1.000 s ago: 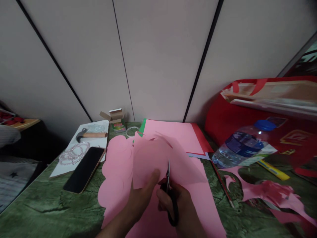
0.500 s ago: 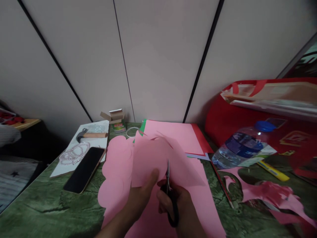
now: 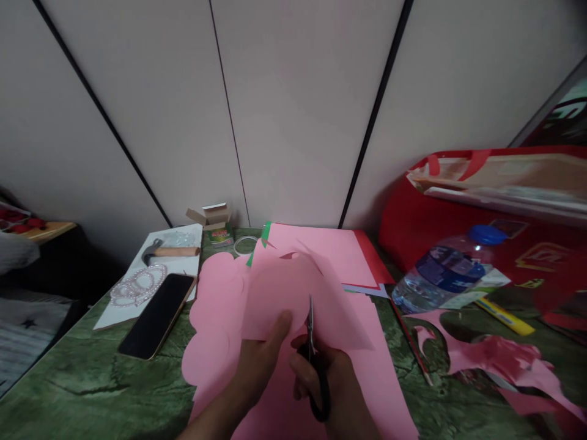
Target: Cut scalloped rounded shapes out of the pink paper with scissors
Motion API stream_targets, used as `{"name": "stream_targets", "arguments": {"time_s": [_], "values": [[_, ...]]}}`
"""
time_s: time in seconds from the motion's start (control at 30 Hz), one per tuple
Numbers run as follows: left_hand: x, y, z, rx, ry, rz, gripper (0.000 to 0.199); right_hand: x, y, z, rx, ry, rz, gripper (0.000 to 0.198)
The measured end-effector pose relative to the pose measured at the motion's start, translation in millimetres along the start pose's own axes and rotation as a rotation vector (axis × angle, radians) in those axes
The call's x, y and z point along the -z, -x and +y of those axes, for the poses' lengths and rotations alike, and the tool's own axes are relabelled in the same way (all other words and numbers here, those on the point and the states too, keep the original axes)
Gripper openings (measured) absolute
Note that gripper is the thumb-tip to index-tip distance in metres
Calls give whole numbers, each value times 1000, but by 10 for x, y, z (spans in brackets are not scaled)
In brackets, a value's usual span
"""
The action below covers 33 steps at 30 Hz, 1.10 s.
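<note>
My left hand [image 3: 261, 360] grips a pink paper sheet [image 3: 275, 293] by its lower edge, thumb on top and the other fingers hidden beneath. In my right hand [image 3: 328, 379] is a pair of black-handled scissors [image 3: 321, 391], fingers wrapped round the loops. The blades point away from me and meet the sheet just right of my left thumb; a curved cut runs up along the sheet's right side. Beneath both hands lies a larger pink sheet [image 3: 367, 379], with scalloped pink paper shapes [image 3: 213, 293] stacked to the left.
On the left are a black phone [image 3: 158, 315], a hammer [image 3: 177, 251] and a bead string [image 3: 137, 286]. A small open box [image 3: 217, 226] stands behind. To the right are a water bottle [image 3: 447, 272], pink scraps [image 3: 495, 360], a yellow cutter [image 3: 507, 316] and a red bag [image 3: 458, 214].
The held sheet has tilted and shifted slightly, its lower edge a little higher. Both hands stay almost in place, with the scissors still at the cut.
</note>
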State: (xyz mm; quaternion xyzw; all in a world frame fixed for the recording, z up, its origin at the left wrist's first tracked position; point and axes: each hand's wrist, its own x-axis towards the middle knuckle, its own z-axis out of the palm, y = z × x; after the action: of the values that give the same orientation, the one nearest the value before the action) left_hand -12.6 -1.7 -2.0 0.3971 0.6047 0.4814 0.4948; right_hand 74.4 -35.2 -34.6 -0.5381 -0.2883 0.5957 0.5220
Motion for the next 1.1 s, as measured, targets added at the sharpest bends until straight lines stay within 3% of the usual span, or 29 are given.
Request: {"name": "stream_targets", "arguments": {"time_s": [0.27,0.47,0.57,0.67,0.77,0.87,1.0,1.1], "values": [[0,-38,-27,-92,7,-7,29,-12,44,-33,-12,17,16,23],[31,-56,93,-145,-77,-32,19,-60,15,-19,-37,4,87,29],[75,-173,91,-148,-63,-121,36,-95,90,16,-127,-80,-99,32],[145,-361,23,-68,37,-230,22,-96,201,-35,-240,-77,-368,36],[216,-485,-8,22,169,-274,28,-28,222,-161,-173,-68,-574,39],[262,-485,46,27,207,-355,27,73,119,-234,28,-105,-519,33],[279,-429,127,56,243,-375,26,133,-7,-178,-45,-126,-431,29],[268,-409,135,64,349,-412,23,108,0,-122,-110,-128,-488,22]]}}
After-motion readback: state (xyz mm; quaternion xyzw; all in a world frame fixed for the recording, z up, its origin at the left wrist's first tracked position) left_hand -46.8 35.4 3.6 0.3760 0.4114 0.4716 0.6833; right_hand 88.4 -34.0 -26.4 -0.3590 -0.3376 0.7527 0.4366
